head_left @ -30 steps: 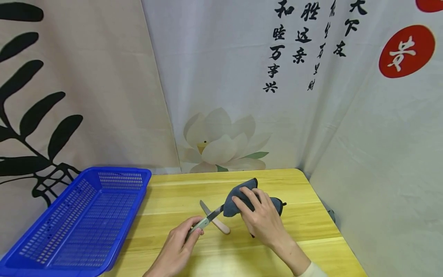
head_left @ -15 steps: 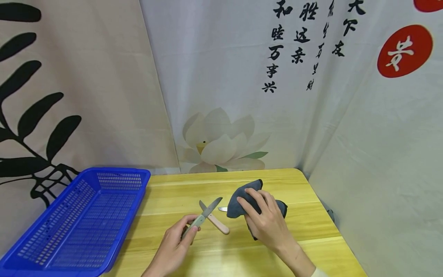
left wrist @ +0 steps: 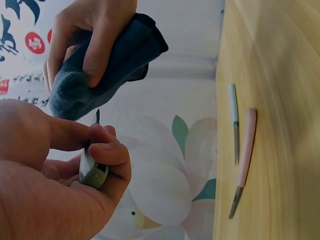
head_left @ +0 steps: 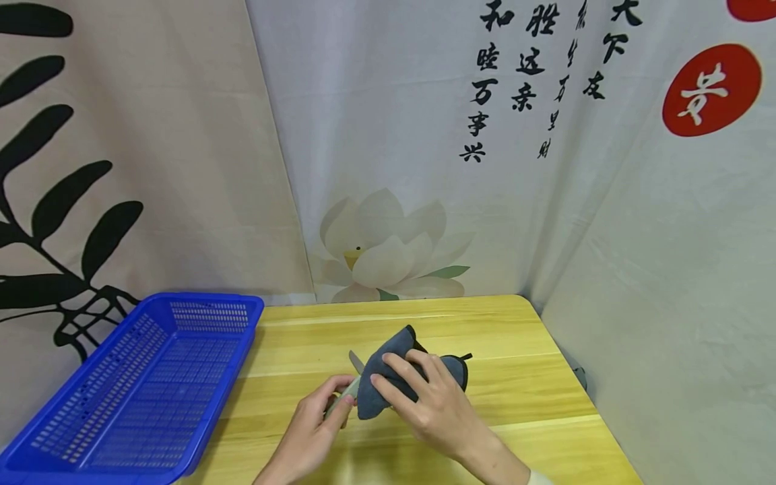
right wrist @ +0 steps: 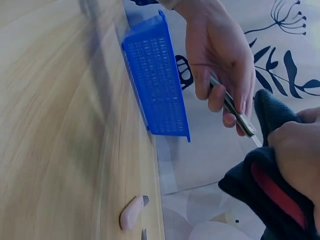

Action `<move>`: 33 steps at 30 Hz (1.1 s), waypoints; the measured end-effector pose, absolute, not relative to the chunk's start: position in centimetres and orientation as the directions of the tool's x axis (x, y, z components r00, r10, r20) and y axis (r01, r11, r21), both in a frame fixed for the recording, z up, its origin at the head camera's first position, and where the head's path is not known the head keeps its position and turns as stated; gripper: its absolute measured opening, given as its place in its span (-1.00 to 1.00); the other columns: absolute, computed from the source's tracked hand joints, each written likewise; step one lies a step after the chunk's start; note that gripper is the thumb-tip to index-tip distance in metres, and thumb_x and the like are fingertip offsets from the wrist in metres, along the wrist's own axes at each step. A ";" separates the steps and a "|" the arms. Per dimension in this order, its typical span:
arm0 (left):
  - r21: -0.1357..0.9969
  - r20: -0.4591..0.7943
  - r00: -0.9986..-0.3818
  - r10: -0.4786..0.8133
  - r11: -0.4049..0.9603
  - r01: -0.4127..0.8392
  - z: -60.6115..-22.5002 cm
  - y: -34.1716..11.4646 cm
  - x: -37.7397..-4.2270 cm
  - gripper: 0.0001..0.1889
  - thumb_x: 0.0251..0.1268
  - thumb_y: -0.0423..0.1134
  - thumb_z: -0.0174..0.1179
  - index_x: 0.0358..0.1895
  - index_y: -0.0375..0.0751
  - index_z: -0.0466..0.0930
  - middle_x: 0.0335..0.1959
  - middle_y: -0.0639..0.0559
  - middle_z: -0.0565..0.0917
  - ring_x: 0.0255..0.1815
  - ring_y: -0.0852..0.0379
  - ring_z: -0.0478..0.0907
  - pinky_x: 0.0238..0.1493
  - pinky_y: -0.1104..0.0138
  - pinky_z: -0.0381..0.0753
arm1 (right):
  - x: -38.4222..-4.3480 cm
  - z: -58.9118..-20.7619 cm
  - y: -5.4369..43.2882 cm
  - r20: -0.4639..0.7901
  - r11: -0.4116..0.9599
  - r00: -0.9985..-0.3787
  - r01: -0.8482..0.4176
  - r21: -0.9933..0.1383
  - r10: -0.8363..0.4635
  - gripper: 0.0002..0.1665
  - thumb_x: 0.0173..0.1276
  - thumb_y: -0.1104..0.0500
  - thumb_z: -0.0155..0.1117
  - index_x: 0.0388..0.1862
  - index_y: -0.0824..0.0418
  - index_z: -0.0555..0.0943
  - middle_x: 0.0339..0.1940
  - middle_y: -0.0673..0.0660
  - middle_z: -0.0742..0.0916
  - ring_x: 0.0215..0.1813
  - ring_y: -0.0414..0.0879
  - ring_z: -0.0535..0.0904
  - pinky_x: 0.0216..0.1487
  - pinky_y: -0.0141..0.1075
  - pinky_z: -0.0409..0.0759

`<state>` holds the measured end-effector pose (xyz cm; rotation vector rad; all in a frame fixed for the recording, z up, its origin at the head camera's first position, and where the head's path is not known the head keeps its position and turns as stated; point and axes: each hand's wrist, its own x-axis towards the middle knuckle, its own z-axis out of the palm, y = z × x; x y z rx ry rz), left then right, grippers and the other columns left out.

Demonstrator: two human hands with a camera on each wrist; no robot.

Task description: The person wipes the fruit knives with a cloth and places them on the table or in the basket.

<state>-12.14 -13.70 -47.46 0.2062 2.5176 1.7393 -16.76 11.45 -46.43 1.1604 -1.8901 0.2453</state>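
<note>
My left hand (head_left: pixel 309 431) grips the pale green handle of a folding knife (left wrist: pixel 93 172), its blade pointing toward the right hand. In my right hand (head_left: pixel 439 414) is a dark blue-grey cloth (head_left: pixel 382 374) with black edging, bunched up and covering most of that blade in the head view. A sliver of blade shows between handle and cloth in the right wrist view. Below on the table lie a pink-handled knife (left wrist: pixel 247 147) and a knife with a light blue-green handle (left wrist: pixel 233 105). From the head, only the tip of one knife blade (head_left: pixel 356 362) shows past the cloth.
A blue plastic basket (head_left: pixel 209 397) with perforated walls stands at the table's left side. The wooden table (head_left: pixel 521 377) ends at a printed curtain (head_left: pixel 388 135) behind and to the right.
The cloth first slid rightward off the blade, baring it, then came back left over the blade and now hides the knives on the table. The left hand has barely moved.
</note>
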 end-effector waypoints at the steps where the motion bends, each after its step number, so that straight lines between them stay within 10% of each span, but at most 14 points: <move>1: 0.935 0.014 -0.987 0.160 0.348 0.070 -47.4 -13.7 -12.1 -0.69 0.87 -0.12 0.10 0.40 -0.11 0.66 -0.30 0.01 0.63 -0.39 0.24 0.54 -0.37 0.36 0.51 | -16.7 -46.4 11.3 0.756 0.541 -0.173 -0.796 0.270 -0.632 -0.57 0.92 0.10 -0.04 0.38 -0.02 0.77 0.40 0.17 0.76 0.19 0.15 0.68 0.12 0.00 0.76; 19: 0.930 0.014 -0.980 0.197 0.357 0.085 -47.5 -14.1 -12.0 -0.62 0.89 -0.10 0.05 0.47 -0.18 0.61 -0.29 0.03 0.60 -0.36 0.22 0.51 -0.33 0.34 0.50 | -16.7 -46.7 10.9 0.685 0.582 -0.231 -0.740 0.337 -0.691 -0.49 0.91 0.21 -0.14 0.37 -0.05 0.77 0.43 0.14 0.74 0.24 0.17 0.64 0.14 -0.02 0.72; 27: 0.924 0.025 -0.984 0.176 0.371 0.090 -47.3 -13.8 -11.8 -0.72 0.87 -0.12 0.08 0.33 -0.06 0.69 -0.27 0.06 0.61 -0.35 0.25 0.51 -0.33 0.37 0.50 | -17.2 -46.4 11.6 0.681 0.606 -0.261 -0.722 0.333 -0.685 -0.60 0.71 0.06 0.35 0.43 -0.05 0.74 0.46 0.17 0.72 0.25 0.17 0.63 0.16 0.02 0.73; 33: 0.922 0.030 -0.983 0.180 0.374 0.097 -47.3 -13.8 -11.8 -0.74 0.87 -0.14 0.09 0.32 -0.07 0.69 -0.21 0.04 0.65 -0.33 0.27 0.50 -0.34 0.37 0.49 | -17.6 -46.2 12.3 0.671 0.624 -0.294 -0.712 0.321 -0.681 -0.11 0.06 0.26 0.83 0.42 -0.03 0.74 0.46 0.20 0.71 0.24 0.21 0.65 0.16 0.07 0.77</move>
